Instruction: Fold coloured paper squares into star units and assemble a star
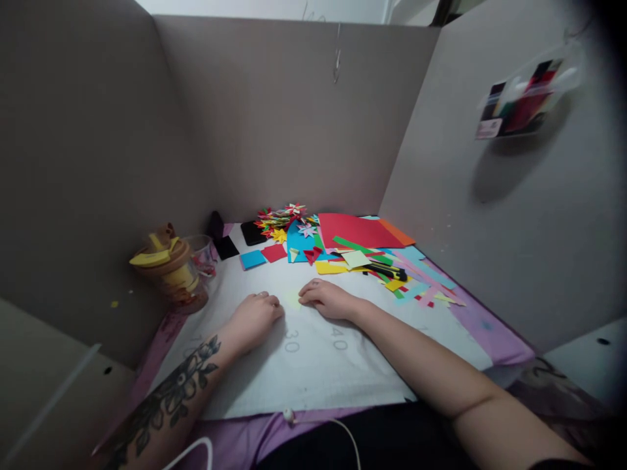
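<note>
My left hand [257, 314] rests on the white cloth [274, 375] with its fingers curled in and a ring on one finger. What lies under these fingers, if anything, is hidden. To its right, my right hand [329, 299] lies palm down, fingers bent and close together, tips against the cloth. A faint pale yellow patch [292, 299] shows between the hands, near the right fingertips; I cannot tell if it is paper. Beyond the hands lie a blue paper square [253, 259], a red paper square [274, 252] and small folded red pieces [312, 255].
Folded paper stars [280, 225] pile up at the back, beside red paper sheets [353, 231]. A utility knife [392, 271] lies among coloured strips at right. A brown and yellow cup [169, 267] stands left. Grey panels [294, 117] enclose the table; a white cable [333, 423] crosses the front edge.
</note>
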A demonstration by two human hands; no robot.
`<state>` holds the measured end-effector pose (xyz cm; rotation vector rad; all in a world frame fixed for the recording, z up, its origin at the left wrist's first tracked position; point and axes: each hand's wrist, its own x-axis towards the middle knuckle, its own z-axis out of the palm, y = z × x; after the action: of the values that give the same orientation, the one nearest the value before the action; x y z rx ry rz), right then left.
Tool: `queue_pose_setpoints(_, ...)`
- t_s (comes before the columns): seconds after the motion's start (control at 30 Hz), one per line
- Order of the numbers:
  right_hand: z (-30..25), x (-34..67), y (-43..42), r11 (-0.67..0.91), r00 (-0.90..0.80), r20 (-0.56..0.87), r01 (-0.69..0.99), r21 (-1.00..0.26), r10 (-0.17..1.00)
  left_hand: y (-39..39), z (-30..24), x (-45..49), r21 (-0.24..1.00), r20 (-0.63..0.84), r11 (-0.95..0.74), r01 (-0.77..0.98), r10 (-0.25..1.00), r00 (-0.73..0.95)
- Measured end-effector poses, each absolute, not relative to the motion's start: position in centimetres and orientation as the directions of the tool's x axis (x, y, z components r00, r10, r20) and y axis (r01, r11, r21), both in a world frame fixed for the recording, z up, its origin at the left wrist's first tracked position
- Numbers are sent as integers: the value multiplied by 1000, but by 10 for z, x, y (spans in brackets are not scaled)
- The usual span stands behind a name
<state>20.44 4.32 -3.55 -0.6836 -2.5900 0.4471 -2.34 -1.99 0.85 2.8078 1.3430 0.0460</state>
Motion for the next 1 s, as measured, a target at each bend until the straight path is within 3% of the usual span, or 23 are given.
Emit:
queue_pose_setpoints(0.13, -35, 204, 43, 823, -786, 318, 386, -417, 531, -15, 0, -24, -13, 63, -683, 730, 728, 683)
queue_pose_setpoints(0.57, -43, 201, 45, 852, -808, 336, 348, -390, 484, -4, -13, -27, -6, 196, -783, 622, 609, 769)
queue_pose_setpoints(0.77, -46, 197, 47, 889, -837, 347, 310, -338, 424, 2, -21, -28, 60, 244, -702, 709, 699, 672)
queue_pose_setpoints(1.0, -43, 197, 46, 901, -856, 332, 294, -318, 397, 11, -26, -32, 73, 304, -767, 638, 626, 718)
